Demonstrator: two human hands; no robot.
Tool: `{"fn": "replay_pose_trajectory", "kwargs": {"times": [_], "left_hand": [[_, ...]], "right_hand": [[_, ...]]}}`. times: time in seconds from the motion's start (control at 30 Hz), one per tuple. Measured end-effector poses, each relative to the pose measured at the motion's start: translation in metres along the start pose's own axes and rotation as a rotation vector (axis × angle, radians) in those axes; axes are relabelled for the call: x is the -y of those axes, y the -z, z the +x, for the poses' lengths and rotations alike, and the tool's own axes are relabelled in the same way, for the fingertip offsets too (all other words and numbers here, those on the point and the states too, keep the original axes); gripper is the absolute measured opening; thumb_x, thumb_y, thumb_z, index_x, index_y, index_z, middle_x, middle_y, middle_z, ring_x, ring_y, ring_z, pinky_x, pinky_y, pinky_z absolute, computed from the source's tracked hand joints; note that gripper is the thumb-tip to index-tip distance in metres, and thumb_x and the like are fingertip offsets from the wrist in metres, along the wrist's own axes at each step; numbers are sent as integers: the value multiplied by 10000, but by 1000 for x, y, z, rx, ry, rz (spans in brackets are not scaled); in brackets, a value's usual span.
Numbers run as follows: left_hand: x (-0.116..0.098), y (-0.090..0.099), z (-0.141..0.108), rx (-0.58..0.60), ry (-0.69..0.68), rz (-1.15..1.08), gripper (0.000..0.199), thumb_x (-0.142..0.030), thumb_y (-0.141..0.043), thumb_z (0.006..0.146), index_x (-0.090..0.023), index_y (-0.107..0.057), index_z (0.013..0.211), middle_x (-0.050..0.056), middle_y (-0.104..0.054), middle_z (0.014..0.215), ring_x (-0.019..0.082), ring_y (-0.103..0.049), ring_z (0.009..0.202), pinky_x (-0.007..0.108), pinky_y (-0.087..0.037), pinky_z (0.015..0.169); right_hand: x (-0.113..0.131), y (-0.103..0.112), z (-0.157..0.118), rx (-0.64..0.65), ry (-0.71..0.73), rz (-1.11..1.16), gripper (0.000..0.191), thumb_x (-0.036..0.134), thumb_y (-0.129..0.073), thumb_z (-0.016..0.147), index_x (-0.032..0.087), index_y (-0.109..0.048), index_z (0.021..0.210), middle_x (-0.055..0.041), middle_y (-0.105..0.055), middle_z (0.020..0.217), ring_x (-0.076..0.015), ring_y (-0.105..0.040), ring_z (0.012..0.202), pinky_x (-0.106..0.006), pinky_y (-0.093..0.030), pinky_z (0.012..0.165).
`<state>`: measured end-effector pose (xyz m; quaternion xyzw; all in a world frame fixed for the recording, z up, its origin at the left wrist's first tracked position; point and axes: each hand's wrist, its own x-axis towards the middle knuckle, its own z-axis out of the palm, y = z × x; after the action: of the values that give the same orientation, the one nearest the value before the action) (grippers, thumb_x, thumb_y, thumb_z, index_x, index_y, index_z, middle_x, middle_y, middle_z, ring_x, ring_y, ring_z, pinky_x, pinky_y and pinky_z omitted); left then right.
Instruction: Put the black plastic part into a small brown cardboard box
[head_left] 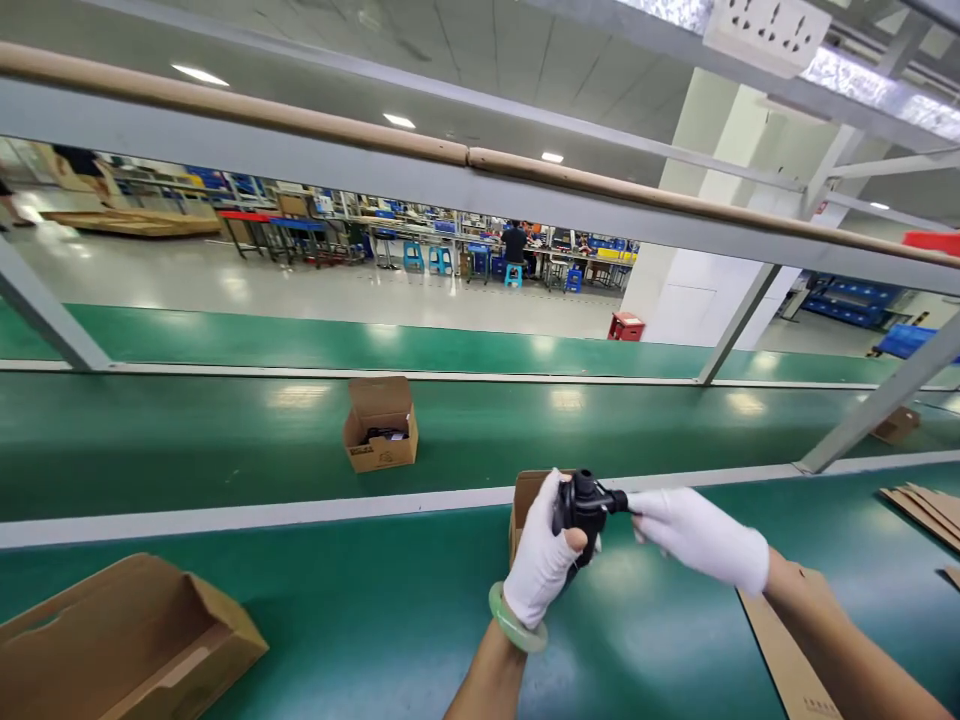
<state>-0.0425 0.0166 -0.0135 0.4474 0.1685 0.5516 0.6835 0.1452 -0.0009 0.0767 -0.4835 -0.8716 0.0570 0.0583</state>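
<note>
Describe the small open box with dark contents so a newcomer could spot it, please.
Past the nearer white strip lies a green surface. The small brown box stands there, left of the gloved left hand. Its raised back flap and dark contents distinguish it from the bigger carton nearby.

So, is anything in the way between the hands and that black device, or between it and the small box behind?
Only gloves: the left hand grips the device, and the right hand is at its narrow end. Toward the box, nothing visible except the left hand, though much is hidden.
</note>
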Motion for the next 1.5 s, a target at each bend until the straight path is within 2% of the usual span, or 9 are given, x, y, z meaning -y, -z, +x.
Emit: {"fn": "replay_pose_trajectory", "kwargs": {"times": [0.1, 0.17, 0.3, 0.43, 0.53, 0.73, 1.0, 1.23, 1.5], "left_hand": [[0, 10, 8, -253, -84, 185, 632, -620, -686, 703, -196, -433, 1096, 48, -556, 964, 137, -534, 812, 245, -448, 735], [-4, 13, 11, -252, -81, 345, 589, -535, -744, 688, -193, -445, 1063, 41, -548, 1023, 160, -522, 933, 262, -416, 850], [-13, 5, 7, 119, 128, 609, 633, -458, -849, 543, -185, -472, 972, -14, -580, 831, 160, -514, 771, 245, -383, 677], [-13, -8, 0, 322, 114, 342, 773, -547, -856, 477, -187, -523, 1075, 46, -620, 1026, 244, -565, 984, 302, -443, 845], [-8, -13, -5, 200, 64, 8, 851, -677, -746, 565, -176, -491, 1204, 139, -521, 1319, 324, -459, 1259, 388, -387, 1049], [2, -19, -10, -134, -17, 40, 824, -727, -628, 669, -158, -475, 1246, 160, -534, 1310, 324, -512, 1203, 391, -452, 986], [-14, -16, -7, -645, -474, 380, 626, -547, -488, 885, -222, -322, 1394, 115, -335, 1461, 238, -329, 1365, 382, -244, 1164], [-23, -15, -20, -568, -510, 219, 481, -473, -473, 905, -259, -437, 1334, 80, -457, 1364, 238, -422, 1296, 382, -320, 1122], [-37, 2, -12, -700, -582, 137, 372, -440, -449, 912, -213, -559, 1186, 92, -565, 1204, 259, -519, 1198, 433, -367, 1092]], "right_hand": [[18, -4, -37, -8, 31, -322, 308, 145, -402, 880, 229, -611, 1090, 9, -625, 713, -134, -521, 549, -266, -366, 529], [32, 7, -49, -75, 96, -484, 292, 126, -396, 873, 245, -607, 1035, 12, -561, 664, -147, -466, 534, -291, -302, 530], [40, 37, -26, -140, 196, -454, 250, 123, -387, 894, 226, -615, 886, 13, -504, 636, -131, -417, 529, -296, -242, 523], [15, 32, 14, -136, 91, 138, 232, 284, -472, 920, 196, -682, 876, -14, -616, 768, -103, -547, 653, -233, -412, 608], [4, 14, 22, -161, -65, 474, 324, 374, -456, 922, 171, -709, 926, -51, -674, 831, -135, -619, 750, -256, -507, 722], [10, 14, 21, -82, -28, 589, 482, 471, -451, 903, 163, -602, 1241, -121, -622, 1237, -219, -591, 1114, -368, -487, 964], [14, -11, 75, 72, 1, 13, 302, 300, -502, 869, 228, -619, 1138, -51, -665, 973, -193, -634, 839, -315, -497, 756], [16, -88, 114, 548, 213, -447, 248, 294, -517, 846, 168, -641, 1020, -128, -654, 931, -294, -667, 757, -373, -502, 617], [27, -95, 85, 585, 101, -410, 302, 374, -631, 782, 138, -674, 966, -140, -691, 865, -333, -667, 784, -424, -525, 663]]}}
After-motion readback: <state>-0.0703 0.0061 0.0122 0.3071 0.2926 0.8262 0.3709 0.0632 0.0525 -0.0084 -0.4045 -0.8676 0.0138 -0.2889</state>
